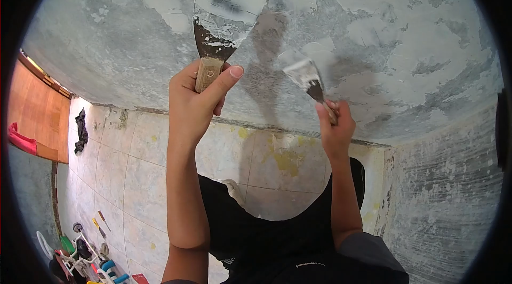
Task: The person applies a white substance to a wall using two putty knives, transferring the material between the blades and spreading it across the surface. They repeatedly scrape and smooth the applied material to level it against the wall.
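My left hand (197,97) grips the wooden handle of a wide putty knife (216,44), held upright with white paste over its blade. To the right, my right hand (337,124) is closed round the handle of a smaller putty knife (308,78), whose blade is also coated in white paste. Both blades are at the grey wall (373,54), which carries patches of pale filler; whether the wide blade touches it I cannot tell. The smaller blade's edge lies at a fresh pale patch.
Below the wall is a tiled floor (154,140) with yellowish stains. A rough side wall (448,193) stands at the right. Black cloth (81,130) lies at the left, near a wooden door (40,105). Screwdriver-like tools and a white-framed object (88,246) are at the lower left.
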A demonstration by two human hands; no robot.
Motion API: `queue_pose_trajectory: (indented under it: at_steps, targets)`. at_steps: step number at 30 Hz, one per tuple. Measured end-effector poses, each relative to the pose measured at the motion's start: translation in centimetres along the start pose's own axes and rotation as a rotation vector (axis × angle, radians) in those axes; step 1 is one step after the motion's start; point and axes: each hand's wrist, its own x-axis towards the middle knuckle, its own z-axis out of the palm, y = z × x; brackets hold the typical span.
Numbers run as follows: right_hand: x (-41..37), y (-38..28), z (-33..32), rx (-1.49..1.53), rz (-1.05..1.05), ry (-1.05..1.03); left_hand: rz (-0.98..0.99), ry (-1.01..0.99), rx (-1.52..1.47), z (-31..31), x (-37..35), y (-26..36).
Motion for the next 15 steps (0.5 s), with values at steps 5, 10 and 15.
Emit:
queue_pose_trajectory:
  at_steps: [5,10,15]
  targets:
    - [2.7,-1.1,1.1,-0.111,-0.085,0.028,-0.026,-0.007,0.005,-0.2,0.2,-0.7]
    - [-1.3,0.9,-0.6,-0.089,-0.031,0.019,-0.016,0.001,-0.015,-0.9,0.3,-0.5]
    - [0.4,-1.5,1.9,-0.097,-0.004,-0.070,-0.031,-0.002,0.007,-0.7,0.5,-0.9]
